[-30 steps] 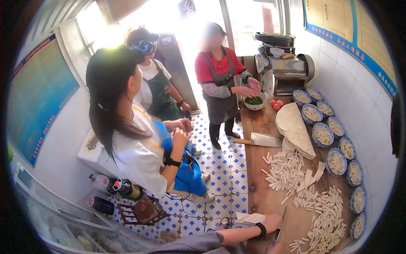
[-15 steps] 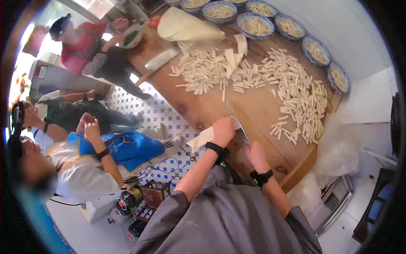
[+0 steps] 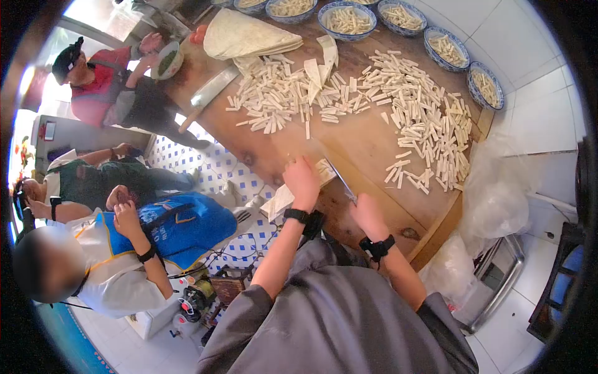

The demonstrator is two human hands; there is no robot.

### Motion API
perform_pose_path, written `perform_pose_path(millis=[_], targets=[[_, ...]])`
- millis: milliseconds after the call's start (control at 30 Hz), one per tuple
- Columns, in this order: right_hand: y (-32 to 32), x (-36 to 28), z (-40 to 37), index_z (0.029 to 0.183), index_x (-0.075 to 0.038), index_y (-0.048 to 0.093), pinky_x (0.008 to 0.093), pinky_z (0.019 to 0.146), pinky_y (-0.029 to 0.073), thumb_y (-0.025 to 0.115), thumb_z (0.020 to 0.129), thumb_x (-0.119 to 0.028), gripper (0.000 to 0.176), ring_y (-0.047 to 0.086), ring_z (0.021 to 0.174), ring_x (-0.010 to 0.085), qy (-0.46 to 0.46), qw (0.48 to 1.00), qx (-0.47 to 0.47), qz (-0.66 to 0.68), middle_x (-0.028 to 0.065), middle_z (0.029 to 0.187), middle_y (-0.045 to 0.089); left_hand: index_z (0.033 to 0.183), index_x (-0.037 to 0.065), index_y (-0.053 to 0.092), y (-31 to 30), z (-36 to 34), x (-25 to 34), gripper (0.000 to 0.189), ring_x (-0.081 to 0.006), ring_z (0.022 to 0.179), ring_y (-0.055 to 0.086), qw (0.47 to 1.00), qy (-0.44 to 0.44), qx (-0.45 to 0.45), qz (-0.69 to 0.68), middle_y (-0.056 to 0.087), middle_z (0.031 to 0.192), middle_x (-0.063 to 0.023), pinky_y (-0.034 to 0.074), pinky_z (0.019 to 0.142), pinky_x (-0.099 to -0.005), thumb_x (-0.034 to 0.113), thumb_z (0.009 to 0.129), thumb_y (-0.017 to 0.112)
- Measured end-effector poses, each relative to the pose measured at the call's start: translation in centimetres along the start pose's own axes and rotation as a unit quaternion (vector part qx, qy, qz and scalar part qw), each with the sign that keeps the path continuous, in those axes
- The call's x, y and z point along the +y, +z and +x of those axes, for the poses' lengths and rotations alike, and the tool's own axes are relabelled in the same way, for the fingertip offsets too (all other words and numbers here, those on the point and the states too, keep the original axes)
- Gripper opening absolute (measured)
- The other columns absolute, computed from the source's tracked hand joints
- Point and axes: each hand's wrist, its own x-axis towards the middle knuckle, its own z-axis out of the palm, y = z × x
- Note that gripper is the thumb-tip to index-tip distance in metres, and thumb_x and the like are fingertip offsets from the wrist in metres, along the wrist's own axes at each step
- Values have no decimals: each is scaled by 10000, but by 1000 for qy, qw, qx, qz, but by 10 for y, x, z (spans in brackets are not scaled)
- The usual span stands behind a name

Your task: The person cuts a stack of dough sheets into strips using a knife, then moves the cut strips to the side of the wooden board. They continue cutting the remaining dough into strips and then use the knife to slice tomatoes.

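My left hand (image 3: 301,185) presses down with curled fingers on a long folded strip of pale flatbread (image 3: 278,202) near the board's front edge. One end of the strip pokes out past my fingers toward the knife; the other reaches over the edge. In my right hand (image 3: 369,217) I grip the handle of a kitchen knife (image 3: 341,177), its blade standing edge-down close beside the strip's end. Beyond both hands lie a heap of cut flatbread sticks (image 3: 268,93) and a second heap of sticks (image 3: 430,124), with uncut flatbread pieces (image 3: 313,78) on the first.
Blue-patterned bowls (image 3: 347,22) of sticks line the wall. Folded flatbread sheets (image 3: 249,34) and a wooden-handled cleaver (image 3: 212,90) lie at the far left. Plastic bags (image 3: 498,193) hang at right. A person in a blue apron (image 3: 177,224) and other people stand left.
The view has shifted, so the table appears farther left and up. The knife sits slightly away from my left hand, and more of the strip's cut end shows between them.
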Motion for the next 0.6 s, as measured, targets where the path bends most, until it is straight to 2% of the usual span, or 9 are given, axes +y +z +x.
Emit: perform_pose_path(millis=[133, 200, 300, 433, 533, 600], targets=[[8, -15, -7, 782, 17, 667, 509, 642, 529, 645, 849, -236, 263, 657, 705, 417, 5, 999, 29, -20, 253, 754, 654, 799, 14, 637, 21, -6, 11, 310, -363, 713, 630, 997, -36, -6, 70, 657, 764, -182, 468, 658, -504, 241, 955, 495], [7, -20, -10, 800, 55, 647, 520, 643, 505, 624, 846, -172, 233, 631, 733, 462, 20, 1000, 14, 11, 296, 769, 625, 765, 46, 642, 23, -10, 15, 331, -343, 718, 632, 994, 17, 59, 90, 660, 766, -152, 463, 678, -460, 253, 961, 474], [20, -13, -7, 800, 57, 651, 526, 637, 501, 615, 850, -158, 223, 629, 735, 466, 10, 999, 25, 28, 294, 759, 624, 788, 61, 628, 18, -11, 19, 262, -296, 800, 628, 994, 2, 12, 107, 673, 798, -119, 445, 724, -427, 226, 942, 496], [10, -14, -10, 793, 55, 653, 524, 642, 498, 614, 850, -155, 221, 627, 733, 466, 26, 997, 26, 75, 291, 755, 624, 774, 54, 641, 22, -9, 12, 312, -326, 768, 640, 995, 3, 5, 104, 658, 776, -142, 459, 699, -460, 236, 957, 466], [-23, -25, -33, 802, 52, 649, 519, 642, 495, 613, 852, -164, 224, 627, 727, 459, 23, 998, 42, 39, 280, 750, 627, 796, 55, 640, 19, -7, 11, 297, -332, 758, 638, 998, -1, -3, 70, 655, 769, -144, 458, 697, -468, 238, 954, 467], [-30, -26, -47, 797, 12, 650, 516, 643, 520, 643, 847, -219, 236, 642, 687, 438, 27, 998, 49, 17, 248, 719, 636, 802, 60, 642, 22, -7, 9, 299, -340, 744, 634, 997, 1, 3, 71, 654, 772, -149, 457, 697, -473, 240, 957, 460]])
